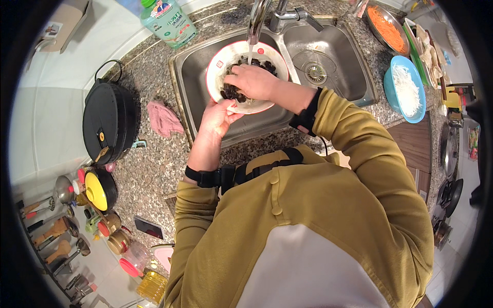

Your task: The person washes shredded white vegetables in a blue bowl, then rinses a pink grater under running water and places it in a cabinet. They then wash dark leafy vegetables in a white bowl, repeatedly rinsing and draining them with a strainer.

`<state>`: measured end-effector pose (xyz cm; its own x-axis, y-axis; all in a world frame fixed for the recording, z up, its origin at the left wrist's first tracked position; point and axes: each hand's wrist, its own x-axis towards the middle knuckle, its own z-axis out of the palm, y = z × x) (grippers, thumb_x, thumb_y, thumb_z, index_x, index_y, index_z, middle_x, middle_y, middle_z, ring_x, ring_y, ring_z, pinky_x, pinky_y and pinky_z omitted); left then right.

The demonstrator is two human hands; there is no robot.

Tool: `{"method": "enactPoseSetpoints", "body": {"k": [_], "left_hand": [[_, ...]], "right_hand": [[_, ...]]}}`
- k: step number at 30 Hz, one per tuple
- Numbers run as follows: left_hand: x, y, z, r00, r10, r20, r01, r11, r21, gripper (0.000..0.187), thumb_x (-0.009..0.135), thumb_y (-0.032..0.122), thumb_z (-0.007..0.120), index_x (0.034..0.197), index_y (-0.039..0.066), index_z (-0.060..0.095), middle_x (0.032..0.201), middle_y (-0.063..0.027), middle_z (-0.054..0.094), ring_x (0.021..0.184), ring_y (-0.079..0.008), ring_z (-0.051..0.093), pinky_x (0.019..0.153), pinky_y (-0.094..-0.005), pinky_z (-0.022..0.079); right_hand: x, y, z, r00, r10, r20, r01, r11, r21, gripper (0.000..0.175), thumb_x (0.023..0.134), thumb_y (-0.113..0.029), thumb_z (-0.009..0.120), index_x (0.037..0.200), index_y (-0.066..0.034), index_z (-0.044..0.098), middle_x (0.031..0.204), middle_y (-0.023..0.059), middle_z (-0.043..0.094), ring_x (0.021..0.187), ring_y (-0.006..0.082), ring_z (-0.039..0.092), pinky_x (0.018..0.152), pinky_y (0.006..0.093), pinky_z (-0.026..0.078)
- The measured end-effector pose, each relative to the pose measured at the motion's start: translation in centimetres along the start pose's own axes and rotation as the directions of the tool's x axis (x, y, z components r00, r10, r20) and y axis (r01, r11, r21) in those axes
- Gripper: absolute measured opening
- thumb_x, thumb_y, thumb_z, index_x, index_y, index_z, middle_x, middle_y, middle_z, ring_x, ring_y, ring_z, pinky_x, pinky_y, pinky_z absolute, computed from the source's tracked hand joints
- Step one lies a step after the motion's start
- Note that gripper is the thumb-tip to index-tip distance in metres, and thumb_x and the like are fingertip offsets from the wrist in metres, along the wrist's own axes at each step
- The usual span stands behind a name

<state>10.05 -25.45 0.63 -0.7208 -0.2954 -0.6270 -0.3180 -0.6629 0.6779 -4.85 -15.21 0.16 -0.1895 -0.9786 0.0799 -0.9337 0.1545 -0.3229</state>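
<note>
My left hand [218,117] grips the near rim of a white bowl [217,73] with a red edge, holding it over the left sink basin [195,63]. Inside the bowl lie dark, wet pieces that look like wood ear fungus [233,93]. My right hand [254,81] reaches into the bowl with its fingers bent among the pieces; its fingertips are partly hidden, so I cannot tell whether it grips any. A stream of water [250,54] runs from the chrome faucet [257,23] into the bowl, just beyond my right hand.
The right sink basin [346,50] holds a round wire rack [308,63]. Shredded carrot fills a metal dish [387,30], and white shreds fill a blue bowl [393,90]. A pink cloth [165,118], a black appliance [106,121] and a phone [149,227] lie leftward. A green detergent bottle [169,25] stands behind.
</note>
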Motion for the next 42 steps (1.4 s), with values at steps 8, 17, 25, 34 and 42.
{"method": "enactPoseSetpoints", "body": {"k": [8,17,25,34,42], "left_hand": [[0.2,-0.2,-0.5,1.000,0.003,-0.018,-0.003,1.000,0.006,0.041,0.084,0.004,0.061,0.122,0.009,0.046,0.104,-0.0093,0.062,0.090,-0.0234,0.066,0.073,-0.0387,0.058],[0.1,0.0,-0.9,0.999,0.042,0.001,-0.042,0.999,-0.010,0.046,0.082,0.002,0.062,0.124,0.010,0.047,0.106,-0.0084,0.062,0.092,-0.0237,0.065,0.077,-0.0412,0.057],[0.0,-0.3,-0.8,1.000,0.007,0.008,-0.007,1.000,-0.026,0.045,0.082,0.002,0.062,0.124,0.009,0.047,0.109,-0.0105,0.062,0.092,-0.0243,0.066,0.074,-0.0384,0.058],[-0.1,-0.2,-0.8,1.000,0.008,0.004,-0.008,1.000,-0.004,0.048,0.084,0.002,0.060,0.128,0.010,0.044,0.110,-0.0106,0.061,0.092,-0.0246,0.066,0.077,-0.0395,0.057],[-0.2,0.0,-0.6,1.000,0.020,-0.019,-0.020,1.000,-0.003,0.043,0.084,0.003,0.059,0.124,0.008,0.045,0.107,-0.0114,0.062,0.089,-0.0241,0.066,0.073,-0.0394,0.059]], "right_hand": [[0.4,1.3,-1.7,0.978,0.206,-0.035,-0.185,0.931,0.314,0.032,0.087,-0.038,0.062,0.102,-0.0101,0.061,0.098,0.0132,0.065,0.096,0.0332,0.062,0.079,0.0507,0.047],[-2.3,1.3,-1.4,0.999,-0.045,-0.017,0.042,0.991,-0.130,0.083,0.076,-0.031,0.072,0.146,-0.0322,0.028,0.146,0.0139,0.029,0.115,0.0444,0.047,0.099,0.0561,0.038],[-0.1,1.3,-0.4,0.988,0.157,0.012,-0.156,0.970,0.187,0.034,0.085,-0.022,0.064,0.116,-0.0106,0.053,0.112,0.0169,0.056,0.090,0.0375,0.062,0.080,0.0462,0.050],[-0.7,0.6,-2.6,0.996,-0.069,-0.050,0.073,0.993,0.093,0.054,0.079,-0.047,0.067,0.121,-0.0150,0.055,0.138,0.0154,0.042,0.122,0.0356,0.047,0.095,0.0489,0.045],[-0.3,-2.2,-0.1,0.999,-0.010,-0.032,0.005,0.991,-0.132,0.046,0.081,-0.029,0.061,0.126,-0.0243,0.052,0.133,0.0120,0.044,0.116,0.0345,0.049,0.088,0.0544,0.046]]}}
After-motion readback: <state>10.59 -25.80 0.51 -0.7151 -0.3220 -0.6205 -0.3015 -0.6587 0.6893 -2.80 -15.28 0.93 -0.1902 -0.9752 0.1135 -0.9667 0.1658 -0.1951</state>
